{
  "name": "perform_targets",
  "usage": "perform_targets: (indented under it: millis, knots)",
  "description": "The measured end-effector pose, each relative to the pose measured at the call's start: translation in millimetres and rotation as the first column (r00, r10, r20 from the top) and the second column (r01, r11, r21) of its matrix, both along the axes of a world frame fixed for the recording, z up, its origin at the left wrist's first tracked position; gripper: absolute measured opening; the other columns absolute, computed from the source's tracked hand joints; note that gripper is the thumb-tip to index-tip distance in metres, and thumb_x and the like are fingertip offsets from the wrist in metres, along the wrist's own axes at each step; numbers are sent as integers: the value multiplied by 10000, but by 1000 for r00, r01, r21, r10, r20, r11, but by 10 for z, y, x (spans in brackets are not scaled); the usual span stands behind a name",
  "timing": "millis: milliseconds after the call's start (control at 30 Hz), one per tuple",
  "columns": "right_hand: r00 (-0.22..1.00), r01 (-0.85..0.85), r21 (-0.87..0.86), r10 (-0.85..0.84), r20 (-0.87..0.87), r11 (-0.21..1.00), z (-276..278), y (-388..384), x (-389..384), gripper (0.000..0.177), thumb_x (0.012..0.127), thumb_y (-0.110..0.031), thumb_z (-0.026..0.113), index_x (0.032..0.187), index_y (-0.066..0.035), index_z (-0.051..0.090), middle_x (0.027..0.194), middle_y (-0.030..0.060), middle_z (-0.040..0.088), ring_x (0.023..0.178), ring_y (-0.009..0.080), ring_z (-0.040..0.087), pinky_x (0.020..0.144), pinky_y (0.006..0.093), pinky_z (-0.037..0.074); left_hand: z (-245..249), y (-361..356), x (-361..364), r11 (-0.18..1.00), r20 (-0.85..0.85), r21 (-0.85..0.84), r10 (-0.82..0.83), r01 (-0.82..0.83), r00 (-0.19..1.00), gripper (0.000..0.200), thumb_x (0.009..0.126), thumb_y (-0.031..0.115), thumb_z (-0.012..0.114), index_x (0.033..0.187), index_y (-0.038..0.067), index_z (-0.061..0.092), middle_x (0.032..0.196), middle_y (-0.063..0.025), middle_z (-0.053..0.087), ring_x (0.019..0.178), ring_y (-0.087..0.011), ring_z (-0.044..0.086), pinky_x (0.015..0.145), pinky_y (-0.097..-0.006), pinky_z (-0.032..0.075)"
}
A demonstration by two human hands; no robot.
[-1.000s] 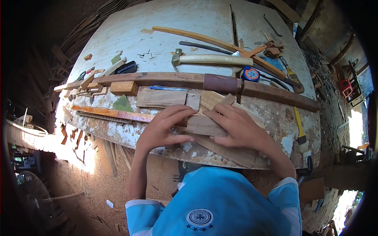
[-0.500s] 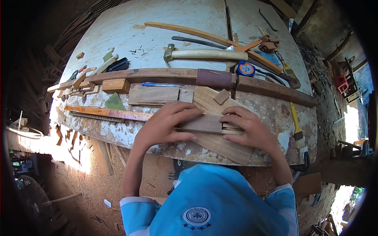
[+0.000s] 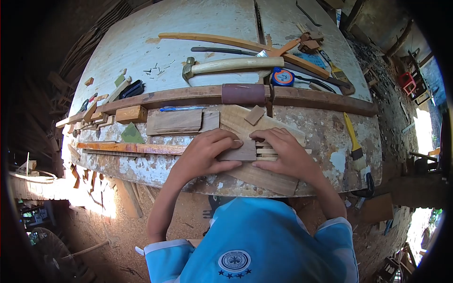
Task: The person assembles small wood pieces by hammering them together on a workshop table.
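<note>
My left hand (image 3: 211,152) is closed around a brown wooden block (image 3: 244,153), thumb along its near edge and fingers over the top. Closed on several thin pale wooden strips (image 3: 267,152) is my right hand (image 3: 289,153); their left ends meet the block's right end. How far the strips reach into the block cannot be seen. Both pieces are held over a flat brown board (image 3: 269,179) on the workbench. Behind my hands lie a pale board (image 3: 233,118) and a small wooden block (image 3: 255,114).
A long wooden bar (image 3: 179,98) crosses the bench, with brown sandpaper (image 3: 243,94) over it. Beyond it are a hammer (image 3: 226,66) and a tape measure (image 3: 283,77). A yellow-handled brush (image 3: 353,137) lies right; a long wooden strip (image 3: 137,148) and stacked boards (image 3: 177,121) lie left.
The view has shifted slightly. More of the pale strips now shows between my hands and beyond the right one, and less of the brown block shows past my left fingers.
</note>
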State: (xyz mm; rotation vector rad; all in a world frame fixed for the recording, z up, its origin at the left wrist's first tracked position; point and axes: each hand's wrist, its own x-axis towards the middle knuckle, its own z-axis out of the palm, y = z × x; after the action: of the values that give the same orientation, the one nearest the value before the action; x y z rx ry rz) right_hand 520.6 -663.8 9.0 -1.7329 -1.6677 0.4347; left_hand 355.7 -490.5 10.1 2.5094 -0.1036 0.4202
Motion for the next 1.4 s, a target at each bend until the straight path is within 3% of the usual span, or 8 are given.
perform_targets:
  millis: [300, 533, 700, 800, 900, 1000, 1233, 1400]
  knots:
    - [1000, 19, -22, -20, -9, 1000, -5, -12, -10, 670, 678, -237, 763, 1255, -72, 464, 1072, 121, 597, 1050, 291, 544, 926, 392, 390, 57, -7, 21, 999, -99, -44, 12, -16, 995, 373, 651, 246, 776, 925, 46, 620, 915, -96, 588, 853, -292, 588, 708, -368, 468]
    - [997, -67, 23, 66, 30, 997, -28, -8, 46, 525, 684, -210, 742, 1142, -76, 523, 1077, 99, 570, 1041, 288, 545, 918, 389, 400, 164, -44, 65, 998, -233, -36, 47, -57, 971, 396, 634, 239, 794, 903, 25, 598, 953, -107, 590, 878, -317, 580, 733, -372, 458]
    - [990, -135, 29, 133, 53, 990, -25, -34, 60, 423, 687, -172, 726, 1080, -137, 574, 1045, 75, 549, 1027, 269, 545, 902, 390, 416, 121, -40, 64, 998, -213, -29, 44, -51, 976, 390, 641, 242, 766, 916, 36, 582, 912, -102, 559, 866, -314, 567, 724, -379, 443]
    - [992, -117, -39, 118, 32, 992, 28, -37, 33, 369, 706, -215, 731, 1048, -155, 608, 1176, 93, 520, 1094, 305, 513, 952, 416, 398, 115, -36, 73, 998, -207, -46, 35, -46, 978, 378, 651, 238, 749, 925, 42, 576, 897, -103, 547, 854, -315, 562, 715, -384, 439]
    - [988, -113, 103, 101, 118, 988, 40, -38, -12, 350, 715, -218, 725, 1043, -159, 620, 1238, 96, 484, 1142, 298, 482, 970, 419, 390, 123, -41, 74, 997, -199, -62, 37, -50, 979, 375, 649, 230, 751, 922, 41, 577, 893, -105, 548, 846, -315, 563, 707, -385, 444]
    - [980, -128, 72, 115, 162, 989, 11, -39, -17, 290, 727, -202, 713, 1004, -160, 638, 1276, 95, 458, 1170, 296, 459, 985, 414, 382, 110, -41, 67, 996, -187, -69, 36, -50, 982, 373, 647, 228, 751, 920, 41, 581, 891, -107, 549, 844, -315, 563, 704, -385, 447]
    - [984, -108, 51, 100, 147, 993, -16, -13, -30, 288, 727, -175, 691, 1011, -179, 639, 1185, 53, 539, 1121, 253, 502, 944, 393, 408, 97, -46, 49, 999, -133, -22, 44, -48, 990, 393, 632, 233, 790, 908, 27, 602, 874, -102, 573, 830, -298, 587, 703, -369, 456]
    - [978, -108, 68, 94, 184, 992, -37, -16, -36, 298, 714, -161, 704, 1007, -157, 653, 1173, 60, 554, 1098, 267, 513, 940, 394, 413, 104, -22, -19, 997, -140, 79, 20, -9, 990, 442, 655, 254, 772, 1006, 52, 594, 1021, -107, 571, 967, -312, 554, 819, -392, 444]
